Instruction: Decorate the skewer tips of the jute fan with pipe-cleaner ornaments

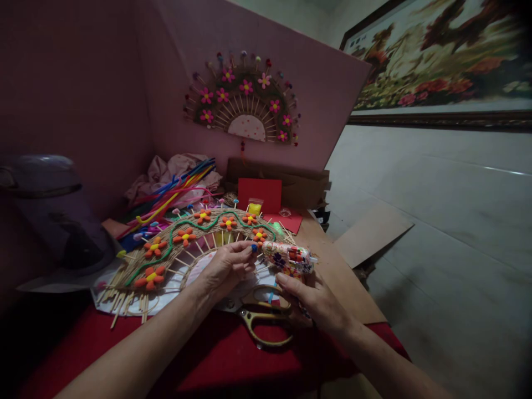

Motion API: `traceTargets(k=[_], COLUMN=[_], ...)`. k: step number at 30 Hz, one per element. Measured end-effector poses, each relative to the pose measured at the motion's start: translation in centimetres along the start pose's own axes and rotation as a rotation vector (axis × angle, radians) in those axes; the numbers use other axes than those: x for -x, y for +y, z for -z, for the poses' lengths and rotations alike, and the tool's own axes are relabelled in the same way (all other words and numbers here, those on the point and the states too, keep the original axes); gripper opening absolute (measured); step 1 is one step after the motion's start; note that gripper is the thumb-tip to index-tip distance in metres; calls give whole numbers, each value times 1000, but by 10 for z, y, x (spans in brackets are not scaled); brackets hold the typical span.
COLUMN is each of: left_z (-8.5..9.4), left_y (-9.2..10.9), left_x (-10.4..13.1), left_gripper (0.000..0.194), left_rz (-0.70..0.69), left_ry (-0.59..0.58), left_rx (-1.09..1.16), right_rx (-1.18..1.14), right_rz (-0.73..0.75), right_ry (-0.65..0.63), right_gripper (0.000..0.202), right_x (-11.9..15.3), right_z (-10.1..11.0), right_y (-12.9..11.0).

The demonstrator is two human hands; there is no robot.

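Head view, my 1 feed, with the twine fan (210,228) as landmark. Left hand (230,267), before the fan's right end: thumb and forefinger pinched on a small blue ball (254,247), other fingers curled. I'd say that fingertip hold leaves the ball's face exposed. Right hand (310,296), off the fan's lower right, is wrapped round the grip of what looks like a floral glue gun (286,256) — levelled, I judge, so nozzle and ball line up; whether they touch, I can't tell. Edges now: scissors (248,317) lie just in front of the fan, below the 2 hands — tight there. Right of the fan, cardboard (336,277) gives me more room, up to its slanting edge; red cloth (216,354) borders the front.
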State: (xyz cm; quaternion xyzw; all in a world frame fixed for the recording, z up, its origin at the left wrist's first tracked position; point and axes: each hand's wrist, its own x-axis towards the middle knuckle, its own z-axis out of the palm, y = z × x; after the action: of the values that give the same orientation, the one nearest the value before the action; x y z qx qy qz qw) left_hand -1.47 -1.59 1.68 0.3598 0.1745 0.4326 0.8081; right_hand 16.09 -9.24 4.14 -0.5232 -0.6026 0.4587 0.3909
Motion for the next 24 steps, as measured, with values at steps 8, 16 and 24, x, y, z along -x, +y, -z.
traceTargets(k=[8,16,24], left_z=[-5,-1,-3], left_y=[3,-1,1], left_x=[2,-1,1], left_gripper=[17,15,15], left_rz=[1,-8,10], left_ry=[60,39,36], left_rx=[1,-2,3], right_rx=[-14,-4,-17], right_rz=[0,-27,49], right_ry=[-6,0,20], right_gripper=[37,35,28], right_x=[0,0,3], right_z=[0,0,-1], right_y=[2,2,-4])
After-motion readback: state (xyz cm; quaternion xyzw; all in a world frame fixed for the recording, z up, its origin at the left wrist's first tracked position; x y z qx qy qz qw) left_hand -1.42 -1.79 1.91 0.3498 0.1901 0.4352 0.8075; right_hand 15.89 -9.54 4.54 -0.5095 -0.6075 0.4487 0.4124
